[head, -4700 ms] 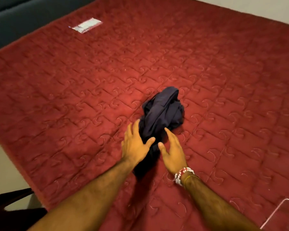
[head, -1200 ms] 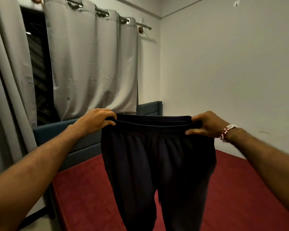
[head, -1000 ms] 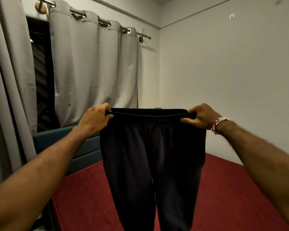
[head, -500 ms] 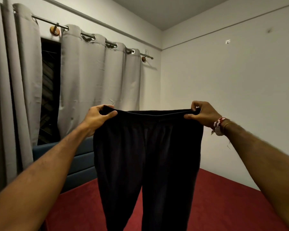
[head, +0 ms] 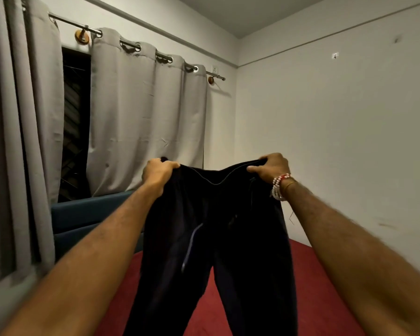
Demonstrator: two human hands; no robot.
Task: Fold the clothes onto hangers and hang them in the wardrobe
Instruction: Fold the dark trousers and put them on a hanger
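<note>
Both ends of the waistband [head: 215, 181] on the dark navy fabric trousers [head: 211, 226] now sit closer together, its middle sagging, above the red mattress [head: 313, 287]. Left hand [head: 159, 173] and right hand [head: 269, 167] each clench one end.

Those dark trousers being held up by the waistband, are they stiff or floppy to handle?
Probably floppy: the dark trousers sag at the waistband between the left hand and right hand. Likely fairly light: two finger grips carry its whole hanging length.

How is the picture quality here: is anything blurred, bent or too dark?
Head view: dim light leaves the dark navy fabric trousers almost black; the bare forearms near the lower corners look blurred; the wide lens bows the grey pleated curtain.
</note>
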